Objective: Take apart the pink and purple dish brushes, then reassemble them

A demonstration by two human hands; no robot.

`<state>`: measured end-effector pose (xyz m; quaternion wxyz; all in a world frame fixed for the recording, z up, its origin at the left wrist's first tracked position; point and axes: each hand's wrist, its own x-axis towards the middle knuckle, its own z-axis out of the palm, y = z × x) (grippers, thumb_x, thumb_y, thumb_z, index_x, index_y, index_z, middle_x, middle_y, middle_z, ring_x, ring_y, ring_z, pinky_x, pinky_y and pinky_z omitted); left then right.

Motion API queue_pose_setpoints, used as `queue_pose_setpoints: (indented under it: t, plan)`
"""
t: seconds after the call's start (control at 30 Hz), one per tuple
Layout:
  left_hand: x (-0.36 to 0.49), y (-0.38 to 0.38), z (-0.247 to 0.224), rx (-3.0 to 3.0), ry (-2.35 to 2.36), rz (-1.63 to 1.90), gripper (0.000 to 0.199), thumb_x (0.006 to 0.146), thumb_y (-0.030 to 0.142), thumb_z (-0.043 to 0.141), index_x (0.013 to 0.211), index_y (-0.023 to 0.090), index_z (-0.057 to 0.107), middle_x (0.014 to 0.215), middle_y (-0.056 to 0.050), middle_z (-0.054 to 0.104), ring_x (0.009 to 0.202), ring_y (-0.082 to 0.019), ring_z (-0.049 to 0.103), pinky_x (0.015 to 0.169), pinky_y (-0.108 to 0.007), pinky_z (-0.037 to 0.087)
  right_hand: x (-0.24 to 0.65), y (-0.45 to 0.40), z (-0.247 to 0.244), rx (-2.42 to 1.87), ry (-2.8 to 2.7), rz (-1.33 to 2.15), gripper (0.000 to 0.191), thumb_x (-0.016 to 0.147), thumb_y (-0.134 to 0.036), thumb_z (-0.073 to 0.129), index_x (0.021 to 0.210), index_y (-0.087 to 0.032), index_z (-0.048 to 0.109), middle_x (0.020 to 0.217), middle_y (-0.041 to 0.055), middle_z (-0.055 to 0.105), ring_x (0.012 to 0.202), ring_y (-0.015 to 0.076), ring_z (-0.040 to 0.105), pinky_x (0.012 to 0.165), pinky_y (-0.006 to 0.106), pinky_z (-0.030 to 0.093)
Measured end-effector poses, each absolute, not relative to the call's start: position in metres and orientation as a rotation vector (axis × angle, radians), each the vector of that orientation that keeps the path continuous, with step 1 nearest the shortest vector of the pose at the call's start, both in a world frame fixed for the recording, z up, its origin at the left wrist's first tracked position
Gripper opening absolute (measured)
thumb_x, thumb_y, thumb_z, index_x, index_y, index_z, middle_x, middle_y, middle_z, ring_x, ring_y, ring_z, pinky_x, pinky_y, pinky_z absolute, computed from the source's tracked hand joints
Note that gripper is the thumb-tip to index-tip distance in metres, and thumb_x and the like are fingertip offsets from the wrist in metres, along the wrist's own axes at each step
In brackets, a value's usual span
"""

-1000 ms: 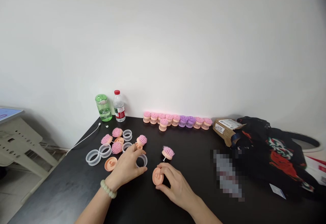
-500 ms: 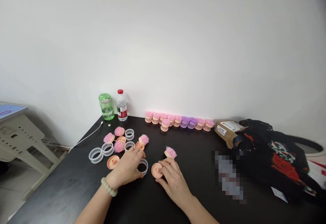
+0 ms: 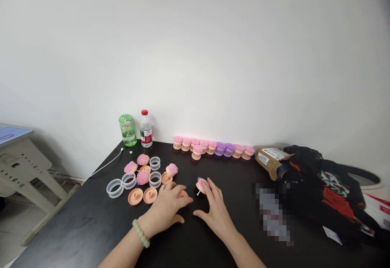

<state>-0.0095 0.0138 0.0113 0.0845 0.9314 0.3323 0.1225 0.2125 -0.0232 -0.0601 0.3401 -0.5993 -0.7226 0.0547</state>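
Note:
My left hand (image 3: pixel 166 208) is curled down over a round peach-coloured base (image 3: pixel 183 194), which shows between its fingers. The clear ring it touched before is out of sight, perhaps under that hand. My right hand (image 3: pixel 215 208) has thumb and fingers apart, its fingertips at a pink-bristled brush head (image 3: pixel 202 184) with a thin stem pointing down. Left of my hands lie more pink brush heads (image 3: pixel 143 177), clear rings (image 3: pixel 115 188) and peach bases (image 3: pixel 135 196), one of them (image 3: pixel 150 195) close beside my left hand.
Along the wall stands a row of pink and purple brushes (image 3: pixel 219 149), with one pink brush (image 3: pixel 197 152) in front. A green container (image 3: pixel 128 130) and a water bottle (image 3: pixel 146 129) stand at back left, near a white cable (image 3: pixel 105 164). A cardboard box (image 3: pixel 270 161) and black patterned bag (image 3: pixel 323 195) lie right.
My left hand has moved right onto the peach base, uncovering another base. My right hand has let go of the base and opened at the brush head, which has tilted.

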Motion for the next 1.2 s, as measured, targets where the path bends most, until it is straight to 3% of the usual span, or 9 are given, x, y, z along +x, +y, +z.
queue_pose_setpoints:
  t: [0.13,0.27,0.6,0.77,0.97,1.1,1.2]
  plan:
    - [-0.007,0.017,-0.002,2.896,0.993,0.261,0.063,0.069,0.021,0.086,0.126,0.034,0.06,0.142,-0.006,0.055,0.119,-0.035,0.05,0.1,-0.055,0.04,0.198,-0.019,-0.068,-1.526,-1.946,0.231,0.101,0.067,-0.011,0.081,0.15,-0.032,0.029,0.158,0.0149,0.025,0.141,0.0403,0.034,0.107,0.06,0.044]
    - [-0.011,0.025,-0.01,2.933,1.086,0.241,0.047,0.081,0.02,0.075,0.124,0.03,0.06,0.134,-0.008,0.06,0.116,-0.032,0.054,0.101,-0.053,0.04,0.187,-0.008,-0.07,-1.474,-2.028,0.231,0.092,0.072,-0.009,0.077,0.149,-0.029,0.031,0.16,0.0172,0.019,0.143,0.0387,0.032,0.109,0.058,0.043]
    - [-0.022,0.049,-0.012,2.896,1.415,0.32,0.029,0.091,0.011,0.056,0.118,0.021,0.063,0.119,-0.012,0.065,0.114,-0.03,0.058,0.097,-0.048,0.045,0.155,0.056,-0.063,-1.35,-2.155,0.205,0.085,0.076,-0.007,0.074,0.15,-0.023,0.034,0.158,0.0199,0.027,0.145,0.0361,0.031,0.113,0.054,0.039]
    - [-0.024,0.048,-0.008,2.869,1.455,0.311,0.024,0.087,0.013,0.061,0.109,0.022,0.064,0.111,-0.009,0.067,0.104,-0.028,0.062,0.089,-0.044,0.047,0.151,0.065,-0.06,-1.33,-2.148,0.259,0.089,0.074,-0.008,0.073,0.15,-0.026,0.032,0.158,0.0183,0.028,0.145,0.0364,0.031,0.112,0.056,0.039]
    - [-0.014,0.035,0.002,2.83,1.396,0.241,0.014,0.082,0.022,0.071,0.096,0.021,0.066,0.098,-0.007,0.07,0.093,-0.028,0.063,0.081,-0.042,0.046,0.175,0.048,-0.056,-1.243,-2.183,0.267,0.093,0.075,-0.025,0.077,0.153,-0.025,0.025,0.16,0.0153,0.026,0.144,0.0321,0.034,0.113,0.05,0.04]
    - [-0.012,0.034,0.002,2.768,1.45,0.352,0.036,0.075,0.025,0.08,0.108,0.021,0.065,0.115,-0.01,0.068,0.107,-0.033,0.062,0.09,-0.047,0.047,0.199,0.062,-0.047,-1.289,-2.04,-0.018,0.072,0.087,-0.027,0.066,0.15,-0.024,0.032,0.151,0.0146,0.04,0.138,0.0295,0.041,0.111,0.049,0.042]
    - [-0.011,0.038,-0.003,2.737,1.518,0.446,0.066,0.068,0.025,0.086,0.127,0.02,0.059,0.136,-0.017,0.058,0.124,-0.039,0.054,0.101,-0.051,0.045,0.216,0.09,-0.039,-1.393,-1.868,-0.157,0.06,0.093,-0.027,0.057,0.147,-0.019,0.035,0.148,0.0186,0.04,0.138,0.0343,0.038,0.11,0.057,0.039]
